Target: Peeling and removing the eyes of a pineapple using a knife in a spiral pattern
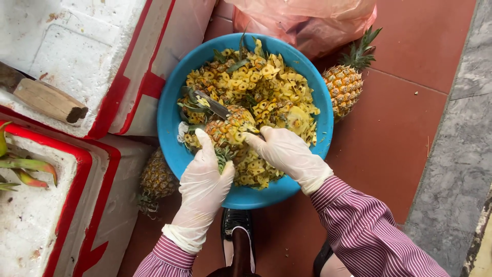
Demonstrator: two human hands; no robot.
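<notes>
Head view, looking straight down. Both hands wear white gloves, striped maroon sleeves below them.

Left hand (204, 179): fingers pressed together and wrapped around the crown end of a half-peeled pineapple (231, 128), thumb on the right side of the leafy stub. The pineapple sits over the middle of a blue plastic basin (169, 123), just above the heap inside.

Right hand (287, 154): fingers curled shut on the handle of a knife (212, 105); handle itself is hidden under the glove. The dark blade runs up-left across the top of the pineapple, tip near the green scraps. Can't tell if the edge is in the flesh or lying on the skin.

Basin is full of yellow pineapple peelings (266, 87) with bits of green leaf mixed in.

Around it:
- whole pineapple (344, 84) on the red tile floor (410, 61), just right of the basin, crown pointing up-right
- second whole pineapple (158, 178) lower left, partly under the basin rim
- pink plastic bag (307, 20) at the top, touching the basin's far edge
- white foam boxes with red tape (102, 66) on the left, wooden-handled tool (48, 100) lying on one lid
- black shoe (237, 220) bottom centre, between the forearms
</notes>
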